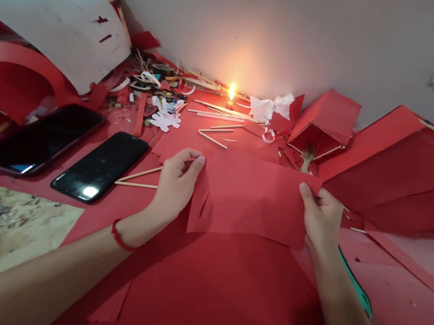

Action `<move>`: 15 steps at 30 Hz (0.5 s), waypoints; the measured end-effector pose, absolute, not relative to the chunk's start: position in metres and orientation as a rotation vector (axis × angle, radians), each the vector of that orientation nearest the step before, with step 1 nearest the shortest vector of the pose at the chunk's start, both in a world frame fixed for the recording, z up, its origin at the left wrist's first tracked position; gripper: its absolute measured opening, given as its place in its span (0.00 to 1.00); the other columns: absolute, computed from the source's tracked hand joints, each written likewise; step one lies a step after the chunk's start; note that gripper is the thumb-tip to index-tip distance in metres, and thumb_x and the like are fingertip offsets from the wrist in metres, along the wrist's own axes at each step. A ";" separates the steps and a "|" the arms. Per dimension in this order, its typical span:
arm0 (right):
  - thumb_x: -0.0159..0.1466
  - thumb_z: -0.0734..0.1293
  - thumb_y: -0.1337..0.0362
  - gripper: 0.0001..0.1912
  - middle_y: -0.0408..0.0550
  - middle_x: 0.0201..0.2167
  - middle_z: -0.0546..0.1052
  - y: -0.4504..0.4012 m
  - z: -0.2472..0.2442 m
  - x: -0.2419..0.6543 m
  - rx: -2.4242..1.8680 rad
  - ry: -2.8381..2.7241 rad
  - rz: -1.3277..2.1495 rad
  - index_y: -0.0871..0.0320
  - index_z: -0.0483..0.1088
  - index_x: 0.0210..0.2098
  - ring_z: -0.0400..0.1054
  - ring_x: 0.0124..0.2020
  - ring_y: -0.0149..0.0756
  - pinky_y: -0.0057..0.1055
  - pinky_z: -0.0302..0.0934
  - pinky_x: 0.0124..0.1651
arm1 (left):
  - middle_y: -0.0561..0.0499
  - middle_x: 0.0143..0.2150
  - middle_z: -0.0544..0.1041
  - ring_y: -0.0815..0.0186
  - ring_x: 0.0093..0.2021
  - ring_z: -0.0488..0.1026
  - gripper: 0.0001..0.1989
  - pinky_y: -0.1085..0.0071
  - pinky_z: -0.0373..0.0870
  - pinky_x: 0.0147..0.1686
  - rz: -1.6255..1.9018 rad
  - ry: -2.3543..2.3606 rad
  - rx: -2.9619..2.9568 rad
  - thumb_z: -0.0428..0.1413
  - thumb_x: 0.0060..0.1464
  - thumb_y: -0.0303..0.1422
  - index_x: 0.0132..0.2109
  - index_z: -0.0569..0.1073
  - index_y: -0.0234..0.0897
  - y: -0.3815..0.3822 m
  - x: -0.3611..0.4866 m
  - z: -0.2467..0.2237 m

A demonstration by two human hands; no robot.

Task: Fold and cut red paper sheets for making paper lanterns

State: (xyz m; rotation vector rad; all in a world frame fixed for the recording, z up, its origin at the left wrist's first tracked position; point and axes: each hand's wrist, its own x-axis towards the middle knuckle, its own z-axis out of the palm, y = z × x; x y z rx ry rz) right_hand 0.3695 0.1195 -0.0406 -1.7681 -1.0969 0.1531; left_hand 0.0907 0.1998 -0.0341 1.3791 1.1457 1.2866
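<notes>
Wall (184,7), pale and greyish, is filling the background. Red paper (196,286) is covering much of the work surface before it. On the right, a large red paper form (398,171) is spreading its folded panels toward the edge of view, while a white panel (60,25) with two dark marks is occupying the upper left. In the middle, a red sheet (254,202) is stretching between the person's hands, over the red paper; whether its lower edge is touching down cannot be told. Beyond its right end, a smaller red box (333,115) is facing its open end forward. The left hand (177,181) is pinching the sheet near its upper left corner, thumb on top; the right hand (324,216) is gripping it near the upper right corner. Two dark phones (100,162) are lying left of the left hand. White scraps (166,118) and thin sticks (222,116) are lying beyond the sheet. A red bracelet (121,238) is circling the left wrist. Behind the sticks, a small flame (232,92) is burning.
</notes>
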 end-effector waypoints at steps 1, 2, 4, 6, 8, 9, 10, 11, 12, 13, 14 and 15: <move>0.61 0.68 0.48 0.19 0.38 0.20 0.64 0.119 -0.039 0.373 -1.809 -1.123 0.111 0.56 0.70 0.25 0.56 0.25 0.32 0.32 0.55 0.33 | 0.58 0.22 0.62 0.72 0.21 0.55 0.09 0.74 0.49 0.20 1.287 1.143 1.339 0.57 0.55 0.38 0.30 0.70 0.39 0.199 0.091 -0.034; 0.61 0.68 0.48 0.18 0.39 0.20 0.65 0.117 -0.037 0.376 -1.857 -1.156 0.056 0.56 0.71 0.25 0.57 0.24 0.33 0.33 0.55 0.33 | 0.58 0.23 0.62 0.72 0.21 0.55 0.09 0.74 0.50 0.20 1.287 1.138 1.294 0.58 0.54 0.38 0.30 0.70 0.39 0.199 0.091 -0.033; 0.61 0.67 0.50 0.16 0.43 0.21 0.68 0.115 -0.032 0.383 -1.972 -1.233 -0.080 0.57 0.73 0.27 0.59 0.25 0.36 0.36 0.57 0.34 | 0.58 0.23 0.62 0.72 0.22 0.56 0.09 0.74 0.51 0.20 1.282 1.125 1.210 0.58 0.52 0.38 0.30 0.70 0.39 0.198 0.092 -0.032; 0.62 0.66 0.54 0.13 0.49 0.25 0.73 0.113 -0.029 0.387 -2.080 -1.287 -0.223 0.57 0.77 0.35 0.64 0.29 0.42 0.41 0.60 0.38 | 0.58 0.23 0.62 0.72 0.22 0.56 0.09 0.75 0.51 0.21 1.284 1.110 1.153 0.59 0.51 0.38 0.29 0.70 0.39 0.197 0.093 -0.030; 0.63 0.64 0.60 0.17 0.56 0.36 0.78 0.112 -0.026 0.386 -2.119 -1.329 -0.330 0.58 0.76 0.48 0.69 0.38 0.49 0.48 0.63 0.45 | 0.58 0.23 0.62 0.72 0.23 0.56 0.09 0.75 0.52 0.21 1.286 1.085 1.130 0.60 0.50 0.38 0.29 0.70 0.39 0.196 0.093 -0.029; 0.63 0.64 0.61 0.21 0.58 0.42 0.78 0.112 -0.025 0.383 -2.094 -1.355 -0.356 0.57 0.74 0.54 0.70 0.44 0.52 0.51 0.63 0.50 | 0.58 0.23 0.62 0.72 0.23 0.55 0.09 0.75 0.51 0.20 1.283 1.067 1.130 0.60 0.50 0.38 0.29 0.70 0.39 0.195 0.094 -0.028; 0.64 0.63 0.62 0.24 0.60 0.47 0.77 0.112 -0.025 0.379 -2.036 -1.382 -0.363 0.57 0.71 0.58 0.70 0.50 0.53 0.54 0.63 0.53 | 0.58 0.23 0.61 0.72 0.23 0.55 0.09 0.75 0.51 0.20 1.275 1.044 1.135 0.60 0.51 0.38 0.29 0.70 0.40 0.194 0.094 -0.027; 0.65 0.63 0.61 0.25 0.60 0.51 0.76 0.113 -0.025 0.373 -1.953 -1.409 -0.340 0.56 0.68 0.61 0.69 0.54 0.53 0.55 0.62 0.57 | 0.58 0.24 0.61 0.72 0.23 0.54 0.10 0.75 0.51 0.21 1.265 1.017 1.143 0.60 0.51 0.39 0.29 0.70 0.40 0.192 0.095 -0.027; 0.66 0.64 0.59 0.25 0.59 0.54 0.75 0.115 -0.026 0.367 -1.861 -1.430 -0.277 0.55 0.67 0.62 0.68 0.56 0.52 0.55 0.61 0.59 | 0.58 0.24 0.61 0.72 0.23 0.55 0.10 0.75 0.52 0.21 1.255 0.990 1.150 0.61 0.51 0.39 0.30 0.70 0.40 0.191 0.095 -0.026; 0.67 0.64 0.56 0.25 0.58 0.56 0.74 0.116 -0.028 0.361 -1.774 -1.445 -0.168 0.53 0.66 0.63 0.68 0.58 0.51 0.55 0.61 0.61 | 0.58 0.24 0.62 0.72 0.23 0.55 0.10 0.75 0.53 0.22 1.245 0.964 1.158 0.61 0.52 0.39 0.30 0.70 0.40 0.189 0.096 -0.025; 0.67 0.65 0.53 0.26 0.57 0.58 0.74 0.118 -0.030 0.355 -1.701 -1.451 -0.020 0.51 0.65 0.63 0.68 0.59 0.50 0.54 0.61 0.62 | 0.58 0.25 0.62 0.72 0.24 0.56 0.10 0.75 0.54 0.22 1.238 0.939 1.162 0.61 0.52 0.39 0.30 0.70 0.40 0.187 0.097 -0.024; 0.67 0.65 0.49 0.28 0.56 0.60 0.73 0.120 -0.033 0.349 -1.644 -1.442 0.146 0.50 0.64 0.63 0.68 0.61 0.48 0.54 0.61 0.63 | 0.58 0.25 0.63 0.73 0.24 0.57 0.10 0.76 0.55 0.23 1.233 0.914 1.160 0.62 0.51 0.39 0.30 0.70 0.40 0.185 0.097 -0.022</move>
